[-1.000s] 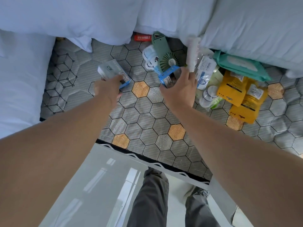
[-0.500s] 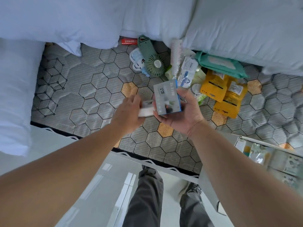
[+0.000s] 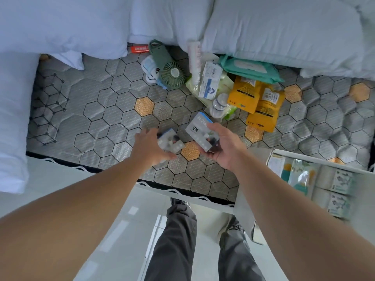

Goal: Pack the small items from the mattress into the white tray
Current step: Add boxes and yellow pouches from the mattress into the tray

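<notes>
Both forearms are showing bare from the near edge up to the left hand (image 3: 149, 146) and the right hand (image 3: 225, 148), with no sleeve, watch, ring or glove appearing on either. Lower down, the person is wearing dark grey, loosely creased fabric trousers (image 3: 176, 246) (both legs are showing between the arms). On the right foot a dark, laced shoe (image 3: 233, 226) is showing; the left foot's shoe is mostly hidden.

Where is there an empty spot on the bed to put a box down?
The mattress is bare on the left, between the white pillows and the green fan. It is crowded from the fan to the yellow packets. The white tray, far right, already holds packets.
</notes>
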Available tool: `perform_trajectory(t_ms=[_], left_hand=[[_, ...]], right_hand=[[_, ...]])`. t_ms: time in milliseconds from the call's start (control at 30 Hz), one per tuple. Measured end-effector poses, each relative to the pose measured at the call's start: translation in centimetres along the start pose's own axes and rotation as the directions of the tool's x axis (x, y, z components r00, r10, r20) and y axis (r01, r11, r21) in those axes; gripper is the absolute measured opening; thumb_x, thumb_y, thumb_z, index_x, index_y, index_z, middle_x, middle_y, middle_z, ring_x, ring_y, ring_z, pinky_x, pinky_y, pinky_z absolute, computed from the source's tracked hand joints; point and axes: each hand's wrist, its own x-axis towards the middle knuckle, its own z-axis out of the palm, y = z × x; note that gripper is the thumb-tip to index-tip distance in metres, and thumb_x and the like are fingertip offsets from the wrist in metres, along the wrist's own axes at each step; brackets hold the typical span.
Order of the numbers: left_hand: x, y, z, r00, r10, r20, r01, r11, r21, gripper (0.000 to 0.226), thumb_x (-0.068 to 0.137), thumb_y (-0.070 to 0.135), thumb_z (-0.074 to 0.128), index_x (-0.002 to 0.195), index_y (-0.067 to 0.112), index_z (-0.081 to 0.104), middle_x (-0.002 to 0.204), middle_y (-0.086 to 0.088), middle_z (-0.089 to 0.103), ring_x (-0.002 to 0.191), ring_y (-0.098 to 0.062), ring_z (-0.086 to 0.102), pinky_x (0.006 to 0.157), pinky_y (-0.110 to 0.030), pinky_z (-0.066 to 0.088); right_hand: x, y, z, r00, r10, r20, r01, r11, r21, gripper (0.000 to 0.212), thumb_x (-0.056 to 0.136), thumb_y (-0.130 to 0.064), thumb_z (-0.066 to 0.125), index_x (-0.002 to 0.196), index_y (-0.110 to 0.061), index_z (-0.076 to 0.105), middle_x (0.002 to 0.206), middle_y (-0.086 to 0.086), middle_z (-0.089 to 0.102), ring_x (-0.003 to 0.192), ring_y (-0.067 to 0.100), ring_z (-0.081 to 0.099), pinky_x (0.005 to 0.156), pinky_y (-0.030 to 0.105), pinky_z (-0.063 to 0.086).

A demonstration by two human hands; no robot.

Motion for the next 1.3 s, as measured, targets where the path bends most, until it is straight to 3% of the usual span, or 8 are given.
perform_trajectory(t_ms=[100,200,333,467,633,733,867,1300], left_hand=[[0.1,0.2,-0.1,0.999,0.002,0.045,0.002,0.996,-0.089,0.08,0.06,0.05,0.091,0.123,0.016,0.055,0.123,-0.008,0.054,0.108,-0.026,0.058,0.08,-0.031,0.049],[-0.1,0.9,0.0,0.995,0.012,0.099,0.013,0.968,-0.249,0.056,0.076,0.041,0.085,0.116,0.016,0.055,0.106,-0.004,0.063,0.092,-0.023,0.065,0.076,-0.039,0.059],[-1.3,3.1,-0.8,0.986,0.013,0.168,0.1,0.759,-0.644,0.051,0.084,0.027,0.081,0.125,0.012,0.054,0.111,-0.008,0.066,0.093,-0.022,0.07,0.064,-0.038,0.064],[-3.4,6.5,-2.2,0.978,0.076,0.193,0.117,0.569,-0.814,0.049,0.086,0.018,0.077,0.128,0.011,0.054,0.119,-0.012,0.065,0.103,-0.031,0.068,0.071,-0.045,0.063],[-6.1,10.7,-3.0,0.964,0.178,0.198,0.112,0.403,-0.908,0.05,0.087,0.001,0.071,0.133,0.01,0.053,0.126,-0.016,0.065,0.111,-0.035,0.068,0.085,-0.048,0.06],[-7.8,13.8,-2.6,0.967,0.199,0.159,0.092,0.311,-0.946,0.047,0.087,-0.005,0.068,0.131,0.009,0.055,0.127,-0.015,0.067,0.11,-0.033,0.07,0.087,-0.049,0.06],[-10.4,18.2,-0.9,0.972,0.203,0.119,0.081,0.187,-0.979,0.043,0.091,-0.002,0.064,0.132,0.009,0.057,0.122,-0.011,0.071,0.108,-0.031,0.071,0.081,-0.045,0.061],[-18.7,25.5,8.8,0.906,0.223,0.359,0.322,0.188,-0.928,0.033,0.092,-0.01,0.058,0.122,0.004,0.057,0.112,-0.02,0.07,0.097,-0.033,0.073,0.082,-0.042,0.063]], right_hand=[[0.2,0.3,-1.0,0.996,-0.06,-0.062,0.056,0.997,-0.059,0.026,0.086,-0.023,0.079,0.104,-0.015,0.062,0.102,0.015,0.068,0.09,0.033,0.07,0.059,0.033,0.057],[0.0,0.5,-1.5,0.985,-0.155,-0.073,0.136,0.967,-0.217,0.025,0.084,-0.025,0.082,0.099,-0.023,0.062,0.11,0.012,0.073,0.081,0.022,0.07,0.057,0.028,0.052],[-1.0,-0.5,-2.1,0.933,-0.357,-0.038,0.318,0.872,-0.373,0.041,0.074,-0.031,0.089,0.101,-0.023,0.06,0.106,0.008,0.074,0.074,0.015,0.062,0.064,0.03,0.05],[-3.4,-2.6,-3.2,0.903,-0.425,0.061,0.429,0.88,-0.204,0.045,0.072,-0.024,0.091,0.104,-0.021,0.058,0.105,0.008,0.074,0.07,0.01,0.061,0.06,0.027,0.046],[-6.5,-5.7,-5.5,0.864,-0.476,0.163,0.478,0.878,0.025,0.027,0.086,-0.02,0.079,0.105,-0.022,0.06,0.09,-0.002,0.076,0.07,0.008,0.064,0.063,0.026,0.047],[-8.0,-7.2,-8.3,0.859,-0.47,0.204,0.472,0.88,0.044,0.041,0.088,-0.017,0.075,0.123,-0.016,0.055,0.101,0.002,0.075,0.09,0.019,0.073,0.08,0.045,0.061],[-9.8,-8.2,-13.5,0.847,-0.444,0.294,0.451,0.891,0.048,0.055,0.089,-0.011,0.069,0.139,-0.006,0.049,0.106,0.009,0.071,0.093,0.026,0.07,0.076,0.046,0.059],[-12.9,-4.4,-26.4,0.898,-0.321,0.302,0.323,0.945,0.047,0.02,0.091,-0.023,0.065,0.11,-0.017,0.062,0.09,0.002,0.072,0.076,0.018,0.07,0.055,0.029,0.057]])
